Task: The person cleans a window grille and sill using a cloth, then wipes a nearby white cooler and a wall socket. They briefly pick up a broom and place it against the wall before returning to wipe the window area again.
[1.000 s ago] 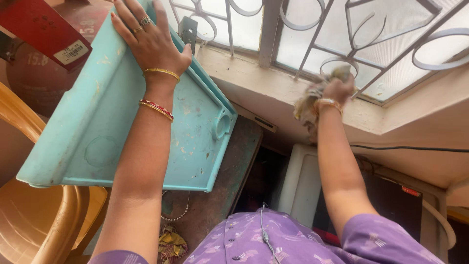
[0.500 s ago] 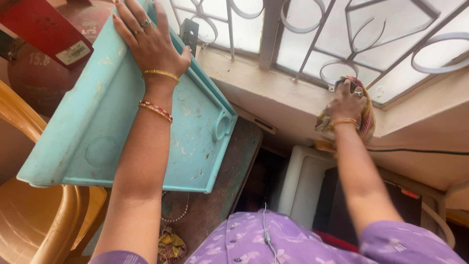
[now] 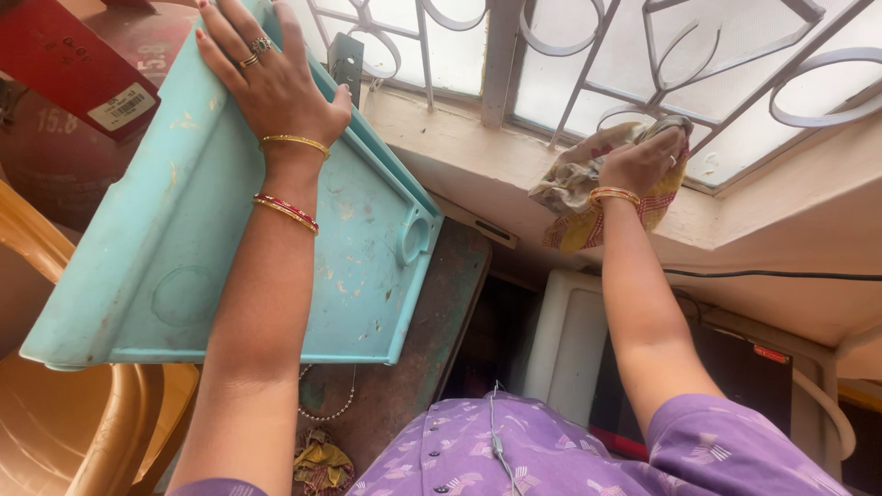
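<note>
The right hand [image 3: 648, 158] bunches a soft, light checked cloth [image 3: 588, 197] in closed fingers against the window ledge [image 3: 478, 138], while the left hand [image 3: 271, 78], fingers spread flat, props a stiff, scuffed turquoise tray [image 3: 184, 248] tilted near its upper edge.

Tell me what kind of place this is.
Probably a home, likely a storage or kitchen corner by a window. A scrolled window grille sits above a painted sill, a red gas cylinder stands at the left, and a brown plastic chair is squeezed in below.
</note>
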